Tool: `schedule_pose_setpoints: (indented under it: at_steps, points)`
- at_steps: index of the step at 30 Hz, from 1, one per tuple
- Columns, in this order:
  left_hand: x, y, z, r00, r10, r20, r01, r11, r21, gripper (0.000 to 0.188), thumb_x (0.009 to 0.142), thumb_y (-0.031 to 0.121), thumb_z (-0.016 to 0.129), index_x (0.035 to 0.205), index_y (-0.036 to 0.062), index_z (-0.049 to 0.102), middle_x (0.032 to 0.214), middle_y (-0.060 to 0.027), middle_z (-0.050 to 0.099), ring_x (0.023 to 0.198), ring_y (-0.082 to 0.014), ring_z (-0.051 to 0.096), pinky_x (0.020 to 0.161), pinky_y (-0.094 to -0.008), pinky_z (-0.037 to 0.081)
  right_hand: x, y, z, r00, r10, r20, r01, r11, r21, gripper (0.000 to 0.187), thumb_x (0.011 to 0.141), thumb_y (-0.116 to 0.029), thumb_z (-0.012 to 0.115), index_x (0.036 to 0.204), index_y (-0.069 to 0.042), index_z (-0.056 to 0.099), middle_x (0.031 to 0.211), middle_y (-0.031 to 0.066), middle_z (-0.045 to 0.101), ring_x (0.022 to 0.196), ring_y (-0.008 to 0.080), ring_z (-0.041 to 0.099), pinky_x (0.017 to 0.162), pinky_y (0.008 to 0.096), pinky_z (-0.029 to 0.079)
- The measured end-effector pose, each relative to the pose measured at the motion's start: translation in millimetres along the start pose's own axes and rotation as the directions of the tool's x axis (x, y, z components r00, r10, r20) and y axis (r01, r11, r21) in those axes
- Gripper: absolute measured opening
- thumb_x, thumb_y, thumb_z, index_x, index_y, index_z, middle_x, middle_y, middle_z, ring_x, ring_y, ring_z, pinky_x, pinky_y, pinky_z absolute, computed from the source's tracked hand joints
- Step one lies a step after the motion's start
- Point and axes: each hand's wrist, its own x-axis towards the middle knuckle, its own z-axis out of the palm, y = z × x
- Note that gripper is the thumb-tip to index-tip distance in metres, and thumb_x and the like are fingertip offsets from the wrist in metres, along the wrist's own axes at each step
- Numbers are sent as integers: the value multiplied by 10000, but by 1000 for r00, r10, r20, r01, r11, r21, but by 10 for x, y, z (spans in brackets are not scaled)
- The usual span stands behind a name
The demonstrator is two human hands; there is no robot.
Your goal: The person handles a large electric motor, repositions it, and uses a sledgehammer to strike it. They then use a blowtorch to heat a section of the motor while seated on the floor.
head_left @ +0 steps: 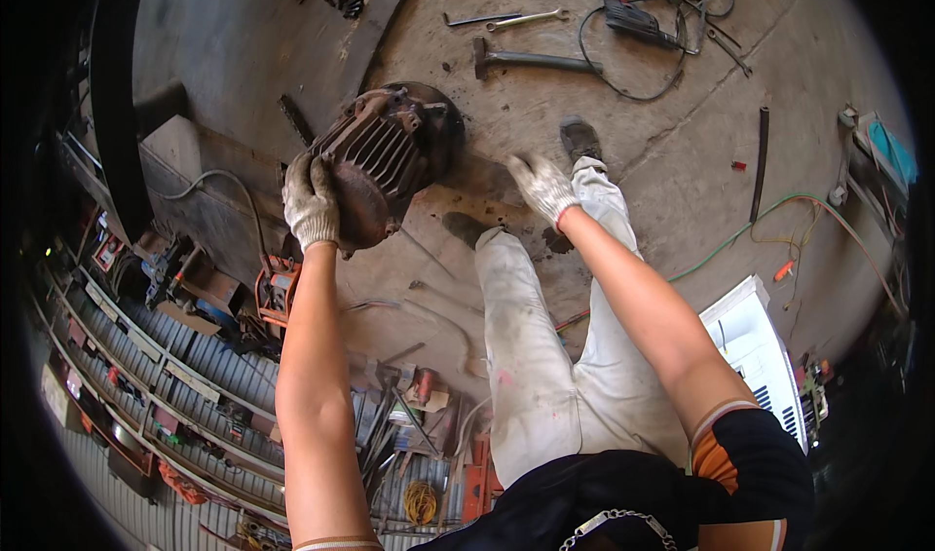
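Note:
A rusty brown electric motor with a finned housing lies on the concrete floor, left of my feet. My left hand, in a dirty whitish work glove, grips the near left edge of the motor, its fingers bent over the casing. My right hand, gloved the same way, is off to the right of the motor and holds nothing. Its fingers are stretched out, slightly blurred, above the floor near my shoe. The underside of the motor is hidden.
Beyond the motor lie a hammer, a combination wrench and a corded power tool. A green hose crosses the floor at right, near a white appliance casing. Cluttered shelving stands at lower left.

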Motion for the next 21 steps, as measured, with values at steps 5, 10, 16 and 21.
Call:
schedule_pose_setpoints:
  at_steps: [5,10,16,21]
  points:
    - [5,-12,14,1000,8,-30,-8,1000,6,435,1039,411,512,1249,64,668,1319,-170,653,1267,-353,575,1103,-451,404,209,-1239,365,957,-287,41,284,957,65,676,965,-606,529,1280,-21,654,1252,271,662,1218,414,611,1050,446,468]
    - [-24,19,9,985,-127,-114,110,984,-140,420,1033,378,512,1293,74,639,1256,-180,678,1200,-371,611,1069,-464,441,175,-2048,1153,814,-581,-11,575,808,-130,574,1026,-538,453,1248,-46,648,1244,242,665,1158,437,617,1004,489,484]
    - [-84,13,180,883,-298,-362,174,925,-338,550,911,363,720,1366,85,587,1121,-187,707,1033,-325,696,941,-427,569,223,-2068,1894,838,-528,-136,415,779,-470,528,969,-479,556,1218,-23,652,1170,262,686,1056,416,661,940,486,527]
    - [-405,149,90,785,-406,-467,13,765,-644,696,883,357,701,1442,10,476,1308,-238,601,1204,-390,589,1091,-494,452,389,-1916,1924,685,-664,-299,463,714,-526,578,990,-541,546,1266,-37,613,1184,221,685,1079,379,647,963,428,503]
